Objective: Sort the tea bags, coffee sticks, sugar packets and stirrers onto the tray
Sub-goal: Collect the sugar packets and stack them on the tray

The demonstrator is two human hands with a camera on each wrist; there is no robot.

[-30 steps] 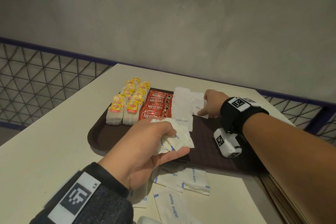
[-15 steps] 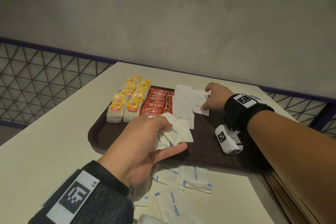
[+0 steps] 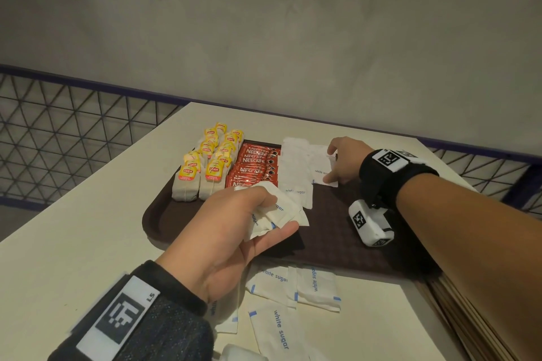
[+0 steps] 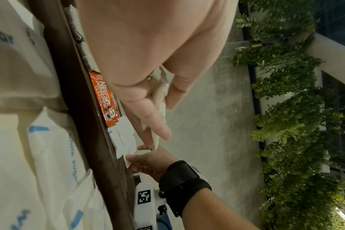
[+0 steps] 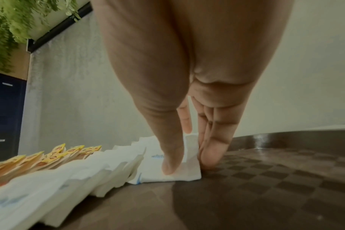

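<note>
My left hand (image 3: 234,223) hovers over the front of the brown tray (image 3: 331,231) and grips a bunch of white sugar packets (image 3: 281,211) between thumb and fingers. The same bunch shows edge-on in the left wrist view (image 4: 159,99). My right hand (image 3: 341,160) is at the tray's back right. Its thumb rests on a flat sugar packet (image 5: 175,175) and its straight fingers (image 5: 209,157) stand against the packet's right edge. Tea bags (image 3: 205,167), red coffee sticks (image 3: 253,168) and a row of sugar packets (image 3: 293,176) lie side by side on the tray.
Several loose sugar packets (image 3: 311,287) lie on the cream table in front of the tray. A stack of thin wooden sticks (image 3: 469,316) lies along the table's right edge. A grey wall and a wire-mesh railing (image 3: 58,141) stand behind the table.
My right hand has slid a little farther back and right over the sugar packet, which now lies flat on the tray. My left hand keeps its bunch almost in place.
</note>
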